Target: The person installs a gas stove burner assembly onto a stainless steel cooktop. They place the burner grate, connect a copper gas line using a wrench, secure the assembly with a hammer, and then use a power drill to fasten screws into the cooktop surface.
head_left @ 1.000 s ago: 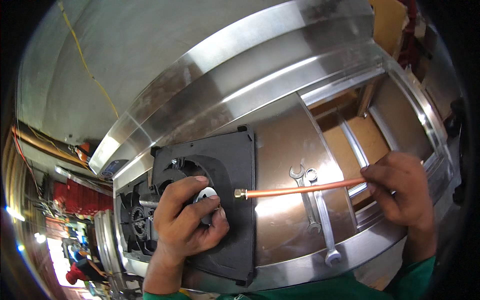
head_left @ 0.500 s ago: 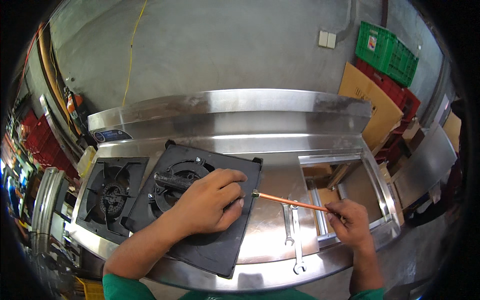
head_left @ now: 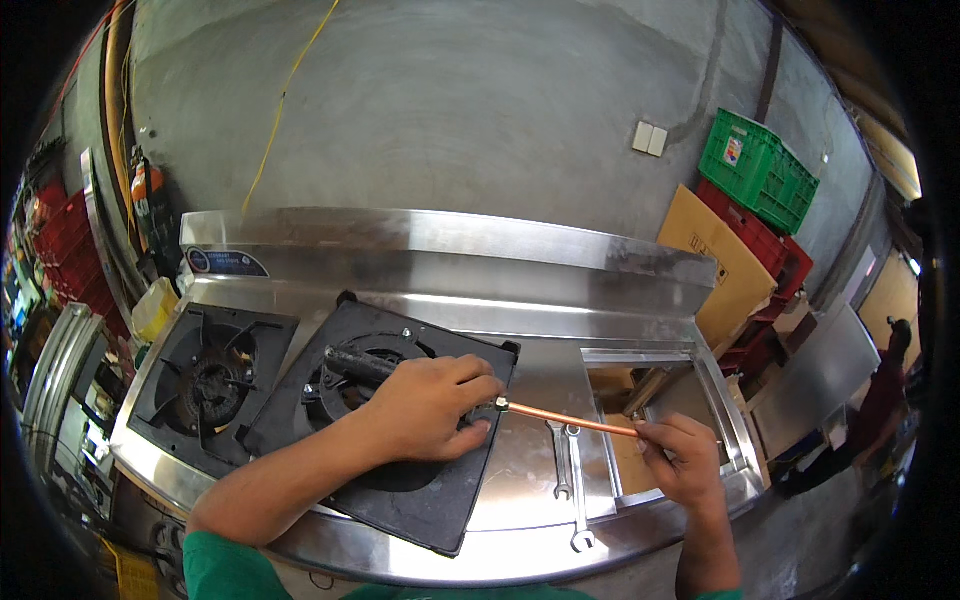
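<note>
A thin copper tube [head_left: 570, 418] runs level above the steel counter, its far end pinched in my right hand [head_left: 682, 458]. On its left end sits a brass nut [head_left: 502, 404], right beside the fingertips of my left hand [head_left: 435, 405]. That hand is curled over a black burner plate [head_left: 410, 510], which lies askew on the stove top. A dark burner pipe [head_left: 355, 364] on the plate passes under my left hand. What the left fingers grip is hidden, and I cannot tell whether the nut touches it.
Two wrenches [head_left: 578, 490] lie beside a rectangular opening [head_left: 625, 400] in the steel stove [head_left: 540, 350]. Another black burner grate [head_left: 210, 385] is at the left. Green [head_left: 758, 165] and red crates stand behind a cardboard sheet [head_left: 715, 265]. Someone in dark clothing [head_left: 880, 410] is at far right.
My right hand has brought the copper tube leftward, so its nut is now against or very near my left fingertips. The whole view has tilted a little.
</note>
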`<state>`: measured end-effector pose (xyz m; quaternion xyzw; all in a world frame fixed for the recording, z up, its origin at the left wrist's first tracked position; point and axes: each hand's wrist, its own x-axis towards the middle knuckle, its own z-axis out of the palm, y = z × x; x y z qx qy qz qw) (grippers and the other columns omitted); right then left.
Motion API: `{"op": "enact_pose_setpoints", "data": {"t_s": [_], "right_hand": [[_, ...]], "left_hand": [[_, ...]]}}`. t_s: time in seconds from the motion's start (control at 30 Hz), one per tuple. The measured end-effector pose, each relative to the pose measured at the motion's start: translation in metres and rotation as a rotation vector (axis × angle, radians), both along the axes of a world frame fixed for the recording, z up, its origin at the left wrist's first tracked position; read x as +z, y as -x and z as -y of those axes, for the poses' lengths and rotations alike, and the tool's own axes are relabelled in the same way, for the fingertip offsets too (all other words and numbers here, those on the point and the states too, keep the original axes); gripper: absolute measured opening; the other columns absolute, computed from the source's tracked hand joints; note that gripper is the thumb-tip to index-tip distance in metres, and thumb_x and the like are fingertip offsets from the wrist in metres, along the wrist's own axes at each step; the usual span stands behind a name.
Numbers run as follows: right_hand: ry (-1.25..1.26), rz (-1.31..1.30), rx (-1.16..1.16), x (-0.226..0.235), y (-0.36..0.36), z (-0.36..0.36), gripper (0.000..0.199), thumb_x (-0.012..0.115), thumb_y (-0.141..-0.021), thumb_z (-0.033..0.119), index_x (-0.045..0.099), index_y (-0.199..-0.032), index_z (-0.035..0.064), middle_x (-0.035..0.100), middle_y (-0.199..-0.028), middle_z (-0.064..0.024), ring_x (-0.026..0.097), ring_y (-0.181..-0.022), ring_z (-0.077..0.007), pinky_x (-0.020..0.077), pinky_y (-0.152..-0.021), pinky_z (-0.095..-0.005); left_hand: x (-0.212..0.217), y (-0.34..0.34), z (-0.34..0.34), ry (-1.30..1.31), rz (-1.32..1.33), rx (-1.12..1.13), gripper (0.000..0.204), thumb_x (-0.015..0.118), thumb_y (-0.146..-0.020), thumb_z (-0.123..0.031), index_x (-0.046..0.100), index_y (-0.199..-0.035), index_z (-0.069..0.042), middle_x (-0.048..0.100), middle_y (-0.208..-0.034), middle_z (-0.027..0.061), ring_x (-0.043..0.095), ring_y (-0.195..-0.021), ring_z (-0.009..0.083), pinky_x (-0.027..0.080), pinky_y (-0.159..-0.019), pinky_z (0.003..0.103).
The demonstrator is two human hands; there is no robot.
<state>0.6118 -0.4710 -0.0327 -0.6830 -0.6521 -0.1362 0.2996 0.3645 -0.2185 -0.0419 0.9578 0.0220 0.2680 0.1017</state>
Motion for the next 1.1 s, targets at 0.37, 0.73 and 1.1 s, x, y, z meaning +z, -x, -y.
{"op": "enact_pose_setpoints", "data": {"t_s": [0.37, 0.73, 1.1], "right_hand": [[0.013, 0.081, -0.042, 0.005, 0.009, 0.002, 0.021, 0.073, -0.076, 0.001, 0.075, -0.096, 0.0049, 0.066, -0.077, -0.0097, 0.065, -0.066, -0.0280, 0.0503, -0.059, -0.0374], [0.099, 0.015, -0.026, 0.011, 0.013, -0.002, 0.026, 0.069, -0.078, -0.002, 0.073, -0.104, 0.0016, 0.064, -0.084, -0.0117, 0.066, -0.073, -0.0283, 0.0518, -0.065, -0.0363], [0.244, 0.021, 0.004, 0.022, 0.005, -0.002, 0.025, 0.067, -0.081, -0.003, 0.070, -0.106, -0.0004, 0.063, -0.084, -0.0135, 0.067, -0.073, -0.0282, 0.0524, -0.065, -0.0350]], "left_hand": [[-0.008, -0.005, 0.004, 0.005, 0.172, -0.035, 0.025, 0.074, -0.080, -0.023, 0.066, -0.100, -0.010, 0.062, -0.102, 0.0080, 0.067, -0.087, 0.0267, 0.055, -0.070, 0.040], [-0.015, -0.006, 0.001, -0.062, 0.201, -0.032, 0.021, 0.071, -0.081, -0.021, 0.065, -0.097, -0.008, 0.060, -0.098, 0.0097, 0.066, -0.083, 0.0269, 0.055, -0.068, 0.040], [-0.010, -0.006, 0.004, -0.098, 0.124, 0.004, 0.027, 0.070, -0.084, -0.026, 0.062, -0.101, -0.006, 0.061, -0.111, 0.0129, 0.066, -0.087, 0.0266, 0.057, -0.069, 0.038]]}}
